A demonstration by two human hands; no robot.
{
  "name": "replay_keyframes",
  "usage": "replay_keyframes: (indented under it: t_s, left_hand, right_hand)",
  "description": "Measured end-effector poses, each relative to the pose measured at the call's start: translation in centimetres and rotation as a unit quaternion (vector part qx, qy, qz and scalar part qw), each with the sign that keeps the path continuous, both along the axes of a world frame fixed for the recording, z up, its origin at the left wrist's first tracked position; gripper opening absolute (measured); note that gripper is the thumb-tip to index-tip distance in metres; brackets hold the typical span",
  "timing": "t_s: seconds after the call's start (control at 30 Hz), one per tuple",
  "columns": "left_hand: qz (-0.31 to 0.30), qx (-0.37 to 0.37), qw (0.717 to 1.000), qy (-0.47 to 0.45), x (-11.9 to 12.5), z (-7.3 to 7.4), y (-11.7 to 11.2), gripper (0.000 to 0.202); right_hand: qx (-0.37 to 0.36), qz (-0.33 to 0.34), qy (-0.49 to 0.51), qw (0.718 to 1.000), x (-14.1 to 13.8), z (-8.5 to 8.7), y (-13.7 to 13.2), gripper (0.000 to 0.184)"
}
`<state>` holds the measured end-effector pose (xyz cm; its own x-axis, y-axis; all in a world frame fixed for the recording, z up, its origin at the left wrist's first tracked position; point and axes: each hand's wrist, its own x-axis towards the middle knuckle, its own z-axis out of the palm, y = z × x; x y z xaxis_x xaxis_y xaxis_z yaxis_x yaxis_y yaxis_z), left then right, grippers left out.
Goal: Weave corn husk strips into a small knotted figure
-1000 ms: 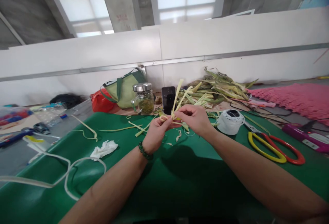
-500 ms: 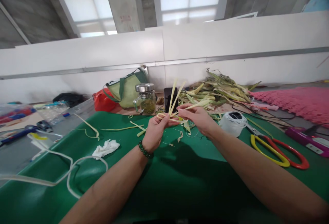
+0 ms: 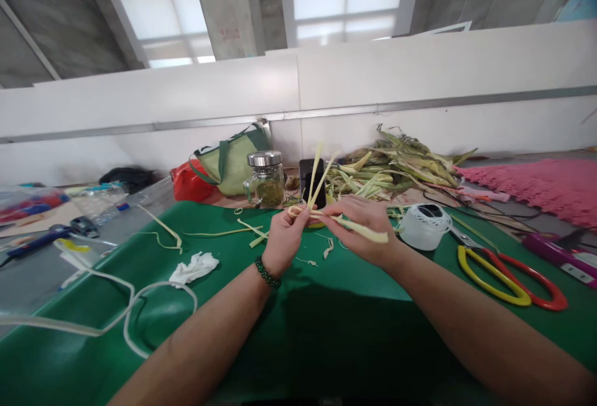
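Above the green worktop [image 3: 298, 331], the left hand [image 3: 285, 233] pinches two pale strips [image 3: 321, 183] pointing far, while the right hand [image 3: 364, 212], just right, grips a third strip [image 3: 370, 232] slanting right and near.

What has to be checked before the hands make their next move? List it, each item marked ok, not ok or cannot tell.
1. Left hand gripping the pale strips at their base: ok, thumb pressed there.
2. Right hand pinching firmly: cannot tell; one strip's wide end extends across that hand.
3. Scissors clear of both hands: ok, on the green mat beside the white tub.
4. Scissor blades shut: cannot tell, tips hidden.
5. White cord clear of the left forearm: cannot tell; its loop meets the forearm's outline.
6. Mat free of scraps: not ok, several lie near the hands.
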<state>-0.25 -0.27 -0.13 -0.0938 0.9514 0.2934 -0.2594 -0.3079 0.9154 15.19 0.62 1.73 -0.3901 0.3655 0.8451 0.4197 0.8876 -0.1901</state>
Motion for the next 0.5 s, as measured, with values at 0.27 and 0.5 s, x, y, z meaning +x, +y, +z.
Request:
replay_keyframes:
  t_s: [0.27,0.5]
  left_hand:
    - [-0.022,0.021,0.998,0.063,-0.2,0.0,-0.1,0.027]
    - [-0.102,0.007,0.991,0.081,-0.5,0.1,-0.1,0.032]
  right_hand:
    - [0.037,0.044,-0.076,0.995,0.1,0.2,0.2,0.018]
    - [-0.048,0.069,-0.12,0.989,0.6,0.6,1.0,0.023]
